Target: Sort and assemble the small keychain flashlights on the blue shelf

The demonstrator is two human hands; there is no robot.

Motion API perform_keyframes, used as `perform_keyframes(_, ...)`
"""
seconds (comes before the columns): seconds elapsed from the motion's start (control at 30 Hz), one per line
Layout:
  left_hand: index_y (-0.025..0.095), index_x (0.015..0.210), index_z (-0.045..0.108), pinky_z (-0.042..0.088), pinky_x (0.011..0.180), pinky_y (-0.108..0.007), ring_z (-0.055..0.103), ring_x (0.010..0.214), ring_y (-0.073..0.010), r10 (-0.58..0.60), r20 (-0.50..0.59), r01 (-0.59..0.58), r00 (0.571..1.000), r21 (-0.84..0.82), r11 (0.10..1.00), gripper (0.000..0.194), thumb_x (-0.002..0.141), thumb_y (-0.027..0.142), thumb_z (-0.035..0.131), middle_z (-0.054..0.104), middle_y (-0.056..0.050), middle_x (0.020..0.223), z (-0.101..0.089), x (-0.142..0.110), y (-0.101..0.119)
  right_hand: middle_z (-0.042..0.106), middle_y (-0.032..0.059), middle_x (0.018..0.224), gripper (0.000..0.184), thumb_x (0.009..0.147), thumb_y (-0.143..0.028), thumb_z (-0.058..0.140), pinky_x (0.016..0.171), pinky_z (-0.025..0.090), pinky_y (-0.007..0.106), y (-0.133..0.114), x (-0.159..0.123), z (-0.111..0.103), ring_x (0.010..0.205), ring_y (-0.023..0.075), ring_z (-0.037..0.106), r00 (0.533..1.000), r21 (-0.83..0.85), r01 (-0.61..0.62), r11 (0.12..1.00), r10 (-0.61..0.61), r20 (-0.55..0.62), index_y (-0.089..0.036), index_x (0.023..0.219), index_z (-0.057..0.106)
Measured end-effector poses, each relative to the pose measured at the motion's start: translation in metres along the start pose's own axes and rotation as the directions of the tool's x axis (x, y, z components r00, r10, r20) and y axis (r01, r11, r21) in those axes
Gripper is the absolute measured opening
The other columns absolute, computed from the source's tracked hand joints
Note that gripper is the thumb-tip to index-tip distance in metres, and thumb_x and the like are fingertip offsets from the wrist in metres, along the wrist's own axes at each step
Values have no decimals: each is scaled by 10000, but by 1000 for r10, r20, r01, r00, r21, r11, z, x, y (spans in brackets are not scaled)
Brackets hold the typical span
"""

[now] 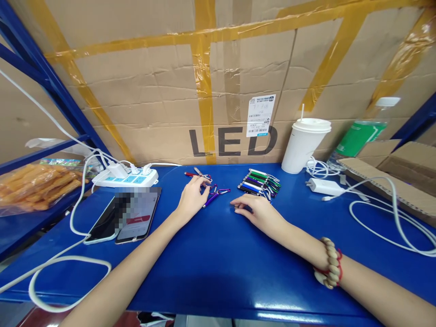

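Observation:
My left hand [195, 196] rests on the blue shelf with its fingers curled together among a few small metal tubes with carabiner clips. A red tube [189, 174] lies just beyond its knuckles, and a purple tube [211, 200] lies right of the fingers. What sits under the curled fingertips is hidden. My right hand [260, 212] hovers low over the shelf, thumb and forefinger slightly apart, with nothing clear between them. Just behind it, a row of several similar tubes [258, 182] in green, black, blue and silver lies side by side, clips to the right.
Two phones [139, 222] and a white power strip [136, 178] lie at left, with loose cables. A white cup [301, 147], a green-labelled bottle [361, 136], a charger [325, 186] and an open cardboard box [381, 190] stand at right. A large taped carton [163, 104] walls the back.

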State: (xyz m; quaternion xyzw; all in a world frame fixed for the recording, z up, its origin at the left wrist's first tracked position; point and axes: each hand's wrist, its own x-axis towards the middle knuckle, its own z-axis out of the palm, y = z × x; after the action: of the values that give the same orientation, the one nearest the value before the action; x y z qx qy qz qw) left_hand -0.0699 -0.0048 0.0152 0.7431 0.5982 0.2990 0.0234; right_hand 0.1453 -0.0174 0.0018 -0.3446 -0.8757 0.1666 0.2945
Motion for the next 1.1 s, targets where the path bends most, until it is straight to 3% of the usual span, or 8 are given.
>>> perform_keyframes(0.13, 191, 737, 584, 430, 781, -361, 579, 847, -213, -61, 75, 46, 995, 193, 980, 225, 752, 414, 572, 622, -37, 827, -5, -6, 13, 671, 31, 862, 200, 836, -137, 551, 744, 502, 257, -5, -1, -1, 784, 135, 629, 998, 17, 59, 998, -59, 34, -187, 1015, 623)
perform_keyframes(0.27, 191, 803, 608, 411, 777, -365, 581, 849, -219, -21, 191, -31, 981, 266, 963, 150, 784, 331, 560, 639, -44, 829, -5, -14, 24, 668, 15, 834, 189, 847, -241, 567, 708, 499, 243, -12, -3, -3, 793, 138, 622, 990, -56, 123, 991, -118, 77, -212, 1024, 626)
perform_keyframes(0.43, 198, 879, 589, 396, 783, -331, 563, 916, -198, 136, 149, -165, 979, 205, 965, 127, 853, 270, 487, 635, -44, 932, 0, -23, 35, 627, 58, 997, 254, 880, -277, 500, 797, 497, 305, -16, -3, -6, 941, 177, 581, 982, -200, 155, 967, -173, -76, -231, 1113, 590)
perform_keyframes(0.57, 201, 955, 556, 391, 785, -311, 552, 918, -176, 260, 116, -272, 959, 107, 956, 153, 893, 249, 425, 626, -35, 975, 3, -28, 42, 590, 94, 1099, 303, 878, -317, 495, 897, 456, 404, -13, -1, -7, 1032, 226, 539, 963, -247, 54, 968, -116, -245, -220, 1153, 575)
perform_keyframes(0.67, 206, 970, 558, 389, 799, -306, 552, 899, -165, 320, 75, -325, 944, 55, 944, 176, 907, 259, 402, 632, -26, 958, 4, -31, 45, 618, 92, 1090, 289, 905, -329, 444, 896, 443, 403, -12, 0, -6, 1027, 226, 551, 972, -211, 7, 977, -56, -227, -205, 1113, 603)
perform_keyframes(0.77, 208, 964, 572, 387, 806, -304, 548, 895, -167, 352, 33, -353, 936, 45, 935, 189, 907, 277, 405, 634, -26, 940, 4, -33, 45, 682, 65, 899, 305, 937, -310, 385, 811, 455, 357, -11, 0, -4, 860, 193, 609, 993, -159, 11, 987, -30, -115, -186, 945, 663)
perform_keyframes(0.87, 206, 957, 577, 392, 788, -295, 548, 888, -165, 342, 14, -342, 940, 16, 940, 178, 900, 276, 423, 635, -26, 944, 5, -33, 44, 697, 38, 855, 293, 935, -318, 402, 773, 450, 325, -12, 1, -4, 786, 171, 624, 996, -108, 13, 994, -22, -87, -196, 912, 668)
perform_keyframes(1.1, 218, 947, 580, 408, 814, -287, 557, 873, -154, 154, -35, -158, 987, -137, 978, 161, 884, 301, 457, 635, -10, 936, 7, -29, 43, 682, 23, 970, 200, 889, -313, 494, 810, 460, 293, -6, 2, -5, 905, 178, 622, 958, -75, -83, 994, 59, -280, -221, 981, 646)
